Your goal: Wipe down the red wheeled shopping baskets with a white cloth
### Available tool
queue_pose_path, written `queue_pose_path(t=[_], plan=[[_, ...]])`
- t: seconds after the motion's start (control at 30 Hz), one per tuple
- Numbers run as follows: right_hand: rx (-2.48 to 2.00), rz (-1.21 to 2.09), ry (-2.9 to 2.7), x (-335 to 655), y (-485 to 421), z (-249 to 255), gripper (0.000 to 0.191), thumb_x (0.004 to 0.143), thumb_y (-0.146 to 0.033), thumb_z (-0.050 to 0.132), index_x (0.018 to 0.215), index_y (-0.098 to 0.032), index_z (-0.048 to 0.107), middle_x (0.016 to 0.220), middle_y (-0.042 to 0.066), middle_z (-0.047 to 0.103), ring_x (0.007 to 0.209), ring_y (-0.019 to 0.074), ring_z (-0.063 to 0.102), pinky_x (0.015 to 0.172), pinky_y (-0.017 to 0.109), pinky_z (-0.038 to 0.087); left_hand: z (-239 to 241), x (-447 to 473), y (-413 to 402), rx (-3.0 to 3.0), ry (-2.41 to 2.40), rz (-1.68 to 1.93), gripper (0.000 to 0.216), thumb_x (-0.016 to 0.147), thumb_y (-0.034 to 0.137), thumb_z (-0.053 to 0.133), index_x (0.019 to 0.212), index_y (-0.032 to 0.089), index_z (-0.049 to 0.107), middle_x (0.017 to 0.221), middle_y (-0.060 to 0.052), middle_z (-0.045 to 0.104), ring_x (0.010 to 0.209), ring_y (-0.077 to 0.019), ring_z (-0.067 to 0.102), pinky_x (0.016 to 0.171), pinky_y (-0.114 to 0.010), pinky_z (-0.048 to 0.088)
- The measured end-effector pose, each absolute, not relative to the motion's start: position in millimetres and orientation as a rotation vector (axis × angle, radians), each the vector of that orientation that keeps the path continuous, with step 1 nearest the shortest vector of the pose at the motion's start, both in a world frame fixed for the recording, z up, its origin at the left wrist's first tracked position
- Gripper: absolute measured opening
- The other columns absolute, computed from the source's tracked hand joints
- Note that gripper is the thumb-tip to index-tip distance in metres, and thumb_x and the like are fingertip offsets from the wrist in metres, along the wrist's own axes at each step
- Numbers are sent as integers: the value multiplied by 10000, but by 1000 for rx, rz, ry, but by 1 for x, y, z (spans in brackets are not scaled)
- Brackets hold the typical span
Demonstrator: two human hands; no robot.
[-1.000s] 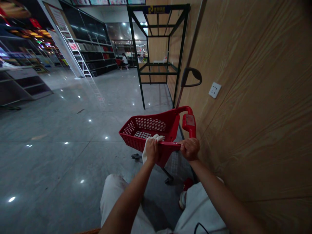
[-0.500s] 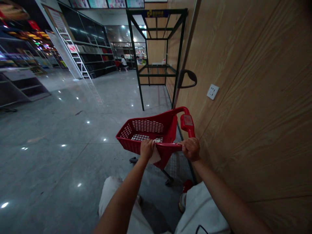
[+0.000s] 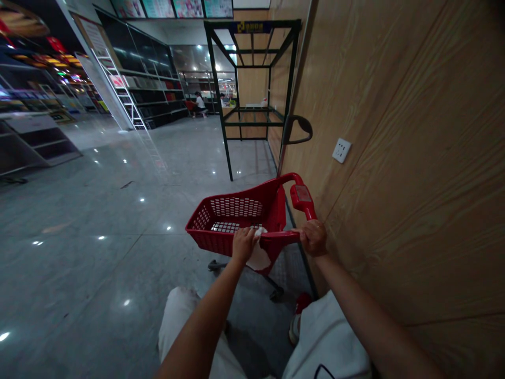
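A small red plastic shopping cart [image 3: 221, 210] stands on the grey floor beside a wooden wall. My left hand [image 3: 243, 244] is closed on a white cloth [image 3: 259, 258] and presses it against the cart's near rim. My right hand [image 3: 314, 238] is wrapped around the right end of the red handle bar [image 3: 282, 238]. The basket looks empty through its mesh. My knees in light trousers show below.
A wood-panelled wall [image 3: 394, 131] with a white socket [image 3: 341, 150] and a black door handle [image 3: 296, 130] runs along the right. A dark green metal rack [image 3: 252, 95] stands ahead. A stepladder [image 3: 124, 95] and dark shelving lie far left; people sit in the distance.
My left hand slid the cloth along the cart's rim, first left, then back right and lower on the near side. The right hand stayed on the handle. The view shifted slightly.
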State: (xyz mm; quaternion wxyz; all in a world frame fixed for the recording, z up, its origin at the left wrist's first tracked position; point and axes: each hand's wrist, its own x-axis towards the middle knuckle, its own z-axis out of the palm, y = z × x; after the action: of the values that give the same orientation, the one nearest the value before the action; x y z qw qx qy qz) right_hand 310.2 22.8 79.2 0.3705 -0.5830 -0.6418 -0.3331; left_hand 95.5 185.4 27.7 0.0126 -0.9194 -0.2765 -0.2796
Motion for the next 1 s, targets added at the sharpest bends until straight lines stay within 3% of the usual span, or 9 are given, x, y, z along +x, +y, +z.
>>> queue_pose_path(t=[0.13,0.2,0.3,0.37,0.57,0.73,0.83,0.93,1.0], plan=[[-1635,-927,-1637,327,30,86,339,907,-213,396,714,-211,674,677,28,650,721,180,546,849,347,397,25,86,193,-2833,-1041,-791,262,936,376,422,981,198,609,967,-77,624,918,-221,540,830,-357,390],[-1754,-926,-1652,322,36,91,313,911,-219,409,747,-199,676,813,48,694,820,191,571,934,377,359,31,101,184,-2850,-1093,-745,289,943,391,400,1022,201,603,980,-76,621,942,-220,539,848,-356,392],[-1892,-813,-1786,298,48,91,254,912,-240,432,995,-192,666,1104,77,668,1022,214,550,1027,423,268,43,136,164,-2920,-1016,-738,337,956,380,375,1210,217,527,1125,-82,593,1032,-208,527,891,-341,392],[-1991,-736,-1832,281,56,85,302,895,-263,468,1155,-183,601,1184,102,630,1088,239,517,1042,456,231,49,154,158,-2959,-953,-736,389,950,359,402,1316,231,441,1228,-91,545,1071,-202,526,900,-331,397],[-2093,-751,-1860,284,62,61,384,827,-299,549,1189,-172,559,1198,131,591,1119,271,460,1051,492,181,47,118,191,-3001,-929,-394,307,935,366,442,1182,224,554,1044,-78,627,959,-195,596,830,-304,417],[-2070,-840,-1811,286,65,50,412,767,-318,583,1152,-172,568,1145,124,575,1103,282,431,1059,515,167,37,85,204,-2887,-1210,-396,371,959,420,344,1030,204,637,925,-82,669,868,-211,633,770,-306,427],[-2061,-854,-1788,281,67,47,420,743,-321,593,1131,-161,573,1121,127,570,1091,288,421,1060,526,167,43,108,189,-2886,-1295,-539,391,982,365,268,1159,217,584,984,-78,661,852,-195,638,739,-291,434],[-2044,-842,-1793,280,68,47,428,741,-308,585,1139,-152,566,1120,131,567,1082,286,416,1058,531,170,54,137,175,-2940,-1305,-648,401,976,283,292,1364,273,394,1158,-76,587,809,-160,636,680,-265,438],[-2021,-834,-1809,283,66,49,423,746,-307,578,1139,-153,565,1115,127,570,1072,279,423,1056,526,176,59,144,172,-3005,-1274,-629,394,966,263,326,1348,298,411,1192,-65,551,808,-143,629,678,-252,439]])
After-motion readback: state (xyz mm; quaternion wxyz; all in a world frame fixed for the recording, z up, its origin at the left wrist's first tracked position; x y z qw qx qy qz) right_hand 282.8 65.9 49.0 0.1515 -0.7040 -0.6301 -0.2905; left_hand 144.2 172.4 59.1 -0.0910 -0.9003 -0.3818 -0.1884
